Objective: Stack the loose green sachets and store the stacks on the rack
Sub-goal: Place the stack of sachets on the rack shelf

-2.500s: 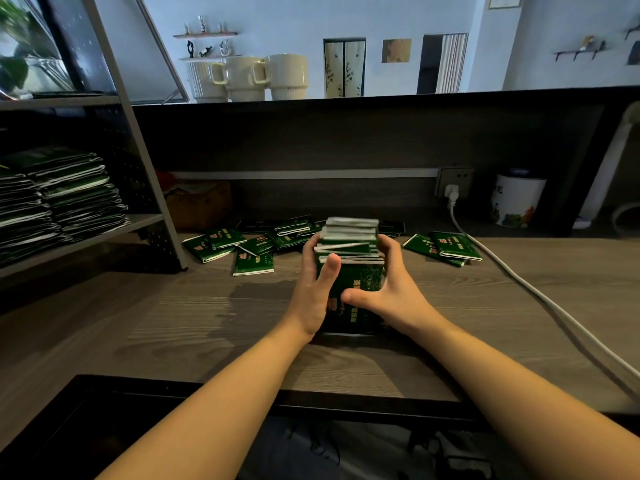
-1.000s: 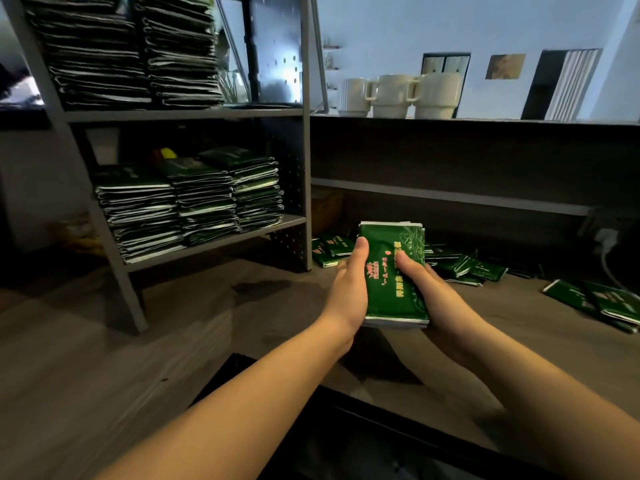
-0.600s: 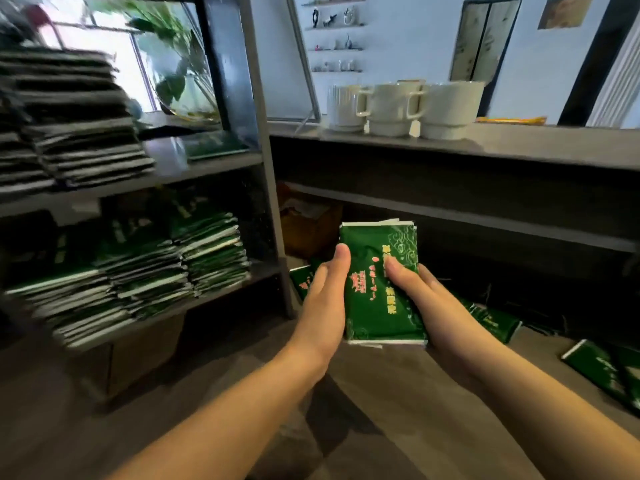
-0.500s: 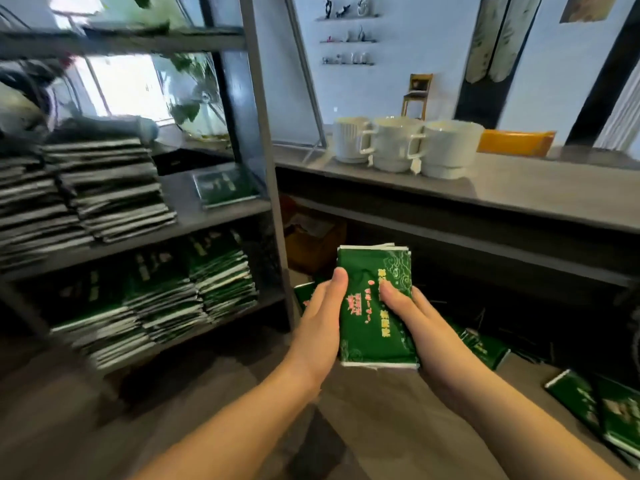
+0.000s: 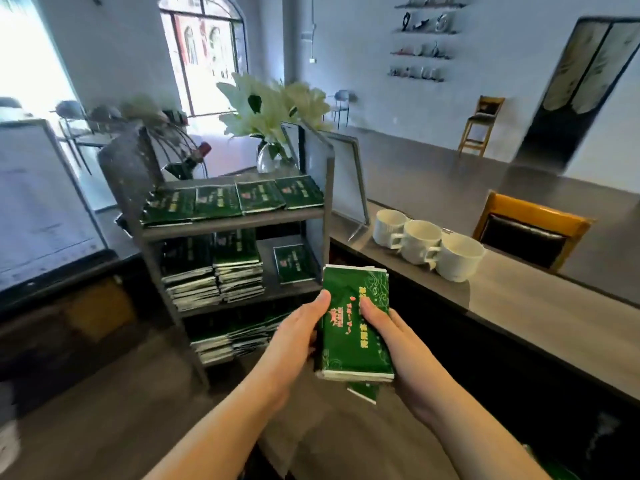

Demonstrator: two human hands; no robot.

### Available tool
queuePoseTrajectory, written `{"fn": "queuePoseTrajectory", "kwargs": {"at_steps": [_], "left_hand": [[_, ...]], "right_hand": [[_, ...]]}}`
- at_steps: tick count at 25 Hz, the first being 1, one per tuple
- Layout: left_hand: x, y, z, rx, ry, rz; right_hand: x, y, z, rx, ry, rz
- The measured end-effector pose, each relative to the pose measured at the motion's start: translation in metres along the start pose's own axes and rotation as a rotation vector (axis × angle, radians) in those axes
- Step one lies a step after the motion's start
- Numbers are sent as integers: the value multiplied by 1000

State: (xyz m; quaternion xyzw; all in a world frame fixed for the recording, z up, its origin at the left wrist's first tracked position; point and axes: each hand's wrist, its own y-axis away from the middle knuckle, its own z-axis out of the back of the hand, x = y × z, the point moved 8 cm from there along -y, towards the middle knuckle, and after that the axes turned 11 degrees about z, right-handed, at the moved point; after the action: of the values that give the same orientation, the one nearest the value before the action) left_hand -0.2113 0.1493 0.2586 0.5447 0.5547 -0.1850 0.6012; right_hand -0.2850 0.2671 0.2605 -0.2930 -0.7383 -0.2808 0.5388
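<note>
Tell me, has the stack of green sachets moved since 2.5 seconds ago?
Yes. The sachet stack has been lifted off the counter and carried left toward the rack.

Three white cups [image 5: 427, 244] are sitting on the raised ledge [image 5: 519, 299]; a vase of white flowers [image 5: 273, 133] is standing behind.

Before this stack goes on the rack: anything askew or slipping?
Yes. One sachet pokes out below the stack gripped between the left hand and right hand, off-line with the rest. On the rack, nothing stands out.
</note>
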Motion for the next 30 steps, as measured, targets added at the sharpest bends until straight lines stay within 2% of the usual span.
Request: {"fn": "queuePoseTrajectory", "kwargs": {"at_steps": [6,9,11,13,17,23,26,30], "left_hand": [[-53,39,43,-62,41,-119],[-86,43,69,-74,58,-173],[-111,43,88,-92,87,-213],[-133,40,108,-121,101,-248],[-163,41,131,-139,115,-296],[-194,47,172,-509,128,-504],[-195,49,183,-598,171,-530],[-193,53,190,-719,163,-555]], "right_hand": [[50,-11,-61,164,58,31],[65,-47,-102,236,137,-21],[78,-79,-123,287,171,36],[82,-123,-135,309,141,83],[92,-142,-184,396,76,-4],[117,-163,-229,425,46,-62],[110,-181,-252,453,31,-155],[102,-205,-270,475,87,-167]]}}
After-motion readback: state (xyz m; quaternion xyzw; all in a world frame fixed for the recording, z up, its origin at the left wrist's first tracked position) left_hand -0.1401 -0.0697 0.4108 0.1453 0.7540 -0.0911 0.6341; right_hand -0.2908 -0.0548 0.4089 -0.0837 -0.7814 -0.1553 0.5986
